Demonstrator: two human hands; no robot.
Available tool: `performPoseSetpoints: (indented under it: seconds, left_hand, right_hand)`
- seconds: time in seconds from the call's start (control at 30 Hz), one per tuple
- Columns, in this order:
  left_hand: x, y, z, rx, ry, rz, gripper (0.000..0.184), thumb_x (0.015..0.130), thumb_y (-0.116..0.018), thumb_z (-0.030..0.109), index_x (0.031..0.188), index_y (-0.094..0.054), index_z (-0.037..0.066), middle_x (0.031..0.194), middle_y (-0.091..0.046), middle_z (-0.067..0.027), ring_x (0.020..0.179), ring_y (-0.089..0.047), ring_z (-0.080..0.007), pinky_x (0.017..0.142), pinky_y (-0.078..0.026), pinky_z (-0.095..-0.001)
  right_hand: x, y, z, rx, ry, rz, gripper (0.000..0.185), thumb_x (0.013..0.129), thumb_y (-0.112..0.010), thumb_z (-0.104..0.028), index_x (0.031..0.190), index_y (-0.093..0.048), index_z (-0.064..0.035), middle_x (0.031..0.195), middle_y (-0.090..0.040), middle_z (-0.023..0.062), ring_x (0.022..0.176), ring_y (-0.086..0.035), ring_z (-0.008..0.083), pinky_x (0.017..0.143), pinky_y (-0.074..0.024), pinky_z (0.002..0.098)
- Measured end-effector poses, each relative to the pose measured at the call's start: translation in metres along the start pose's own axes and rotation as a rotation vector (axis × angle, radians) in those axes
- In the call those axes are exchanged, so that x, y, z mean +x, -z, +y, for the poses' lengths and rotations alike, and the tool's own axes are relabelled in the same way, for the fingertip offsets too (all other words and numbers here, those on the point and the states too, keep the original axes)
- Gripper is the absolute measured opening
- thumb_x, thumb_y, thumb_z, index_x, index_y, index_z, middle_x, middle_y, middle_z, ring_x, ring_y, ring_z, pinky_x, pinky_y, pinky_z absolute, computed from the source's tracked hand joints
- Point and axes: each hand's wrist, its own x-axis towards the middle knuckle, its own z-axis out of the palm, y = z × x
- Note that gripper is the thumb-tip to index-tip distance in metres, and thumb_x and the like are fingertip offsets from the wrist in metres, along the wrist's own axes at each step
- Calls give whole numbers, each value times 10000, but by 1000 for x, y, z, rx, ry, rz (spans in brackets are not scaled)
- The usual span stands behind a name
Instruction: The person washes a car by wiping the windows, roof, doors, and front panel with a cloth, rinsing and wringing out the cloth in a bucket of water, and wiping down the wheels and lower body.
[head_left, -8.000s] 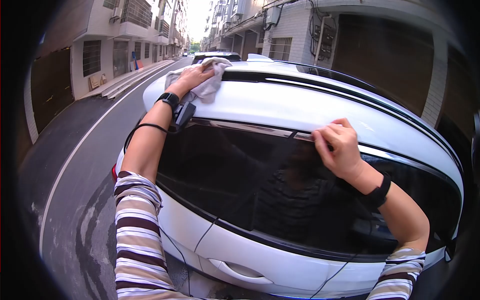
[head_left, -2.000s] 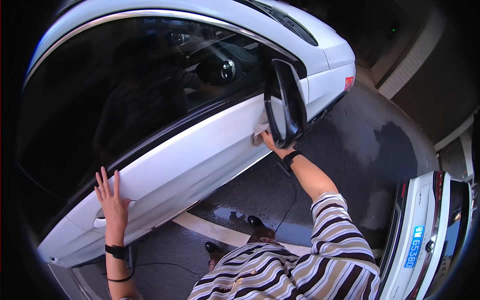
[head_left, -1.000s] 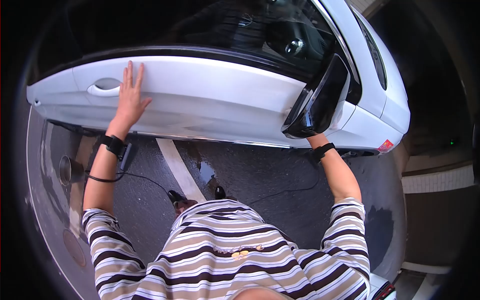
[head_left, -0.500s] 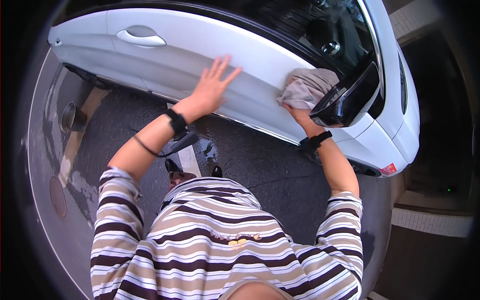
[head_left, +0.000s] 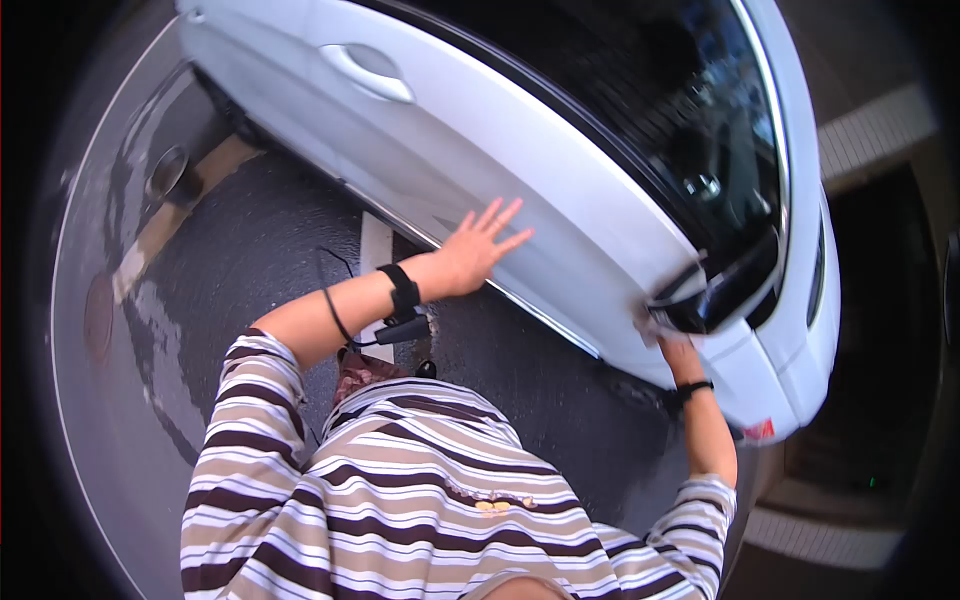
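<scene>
Fingers spread, my left hand (head_left: 476, 252) is over the lower part of the white car door (head_left: 560, 190); it holds nothing, and I cannot tell if it touches the panel. My right hand (head_left: 680, 350) reaches under the black side mirror (head_left: 722, 302), its fingers mostly hidden there. A grey cloth (head_left: 650, 322), blurred and largely covered by the mirror, is in that hand against the door's front end. Both wrists wear black bands, and a dark cable with a small black device hangs from my left forearm.
A door handle (head_left: 368, 72) sits farther back on the car. Behind stands a metal bucket (head_left: 167, 174) on the wet dark ground (head_left: 290, 230). A round cover (head_left: 99, 318) lies at far left. A red sticker (head_left: 760, 430) marks the car's front.
The view has turned, so the car appears lower and more slanted. My right hand has carried the cloth from beside the mirror to beneath it. My left hand stays spread by the door.
</scene>
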Motion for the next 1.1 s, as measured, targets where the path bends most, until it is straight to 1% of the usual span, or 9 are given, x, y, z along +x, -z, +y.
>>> performPoseSetpoints:
  seconds: [0.27, 0.67, 0.73, 0.83, 0.87, 0.97, 1.0, 1.07, 1.1]
  left_hand:
    - [-16, -20, -8, -96, 52, -22, 1001, 759, -781, 130, 1550, -175, 217, 1594, 2, -220, 1435, -169, -481, 1074, -366, -592]
    - [-54, -12, -61, -222, 104, -3, 927, 761, -772, 108, 1525, -250, 166, 1583, -60, -239, 1395, -289, -452, 1033, -424, -507]
    - [-71, -8, -77, -222, 120, 16, 903, 759, -770, 112, 1513, -273, 131, 1579, -76, -255, 1377, -316, -458, 1004, -441, -506]
    - [-98, 7, -102, -260, 236, -18, 916, 763, -772, 107, 1521, -262, 172, 1593, -45, -222, 1408, -274, -457, 1054, -410, -510]
    - [-107, 10, -112, -277, 262, 5, 911, 762, -772, 105, 1518, -269, 172, 1597, -36, -216, 1405, -277, -462, 1060, -405, -520]
    - [-129, 28, -134, -272, 372, -17, 899, 768, -765, 99, 1516, -272, 163, 1597, -35, -215, 1403, -280, -462, 1063, -401, -529]
    - [-133, 35, -142, -274, 405, -17, 891, 764, -763, 93, 1510, -280, 153, 1596, -39, -218, 1407, -277, -458, 1078, -382, -538]
    - [-135, 43, -162, -226, 367, 168, 883, 763, -753, 73, 1506, -280, 138, 1573, -113, -238, 1393, -293, -465, 1091, -371, -524]
    - [-134, 48, -173, -199, 348, 262, 879, 763, -748, 63, 1504, -280, 131, 1561, -151, -248, 1387, -301, -468, 1097, -365, -517]
  right_hand:
    - [69, -23, -26, 121, 6, 63, 483, 911, -577, -253, 1356, -496, -84, 1342, -522, 186, 1279, -454, 391, 1100, -313, 502]
    - [263, -80, -146, 431, 86, 192, 466, 900, -584, -284, 1324, -532, -97, 1298, -553, 197, 1261, -463, 412, 1085, -322, 517]
    - [295, -93, -164, 385, 132, 235, 464, 898, -585, -290, 1319, -538, -99, 1291, -558, 198, 1258, -465, 415, 1083, -324, 519]
    - [349, -114, -187, 164, 246, 358, 446, 877, -604, -330, 1271, -585, -122, 1227, -598, 201, 1219, -486, 432, 1055, -342, 523]
    - [371, -120, -198, 290, 145, 296, 472, 863, -615, -357, 1271, -582, -123, 1250, -580, 210, 1198, -496, 430, 1052, -340, 526]
    - [432, -84, -251, 270, 292, 411, 490, 850, -620, -352, 1274, -576, -111, 1273, -560, 210, 1205, -485, 433, 1048, -337, 532]
    - [453, -100, -256, 214, 311, 402, 506, 848, -616, -346, 1286, -563, -99, 1283, -551, 214, 1215, -477, 432, 1051, -333, 534]
    - [493, -142, -264, 101, 356, 383, 540, 843, -609, -336, 1312, -537, -76, 1303, -532, 224, 1235, -460, 430, 1056, -326, 539]
    - [507, -132, -280, 74, 363, 323, 551, 845, -599, -320, 1325, -519, -62, 1301, -530, 232, 1237, -461, 428, 1056, -327, 540]
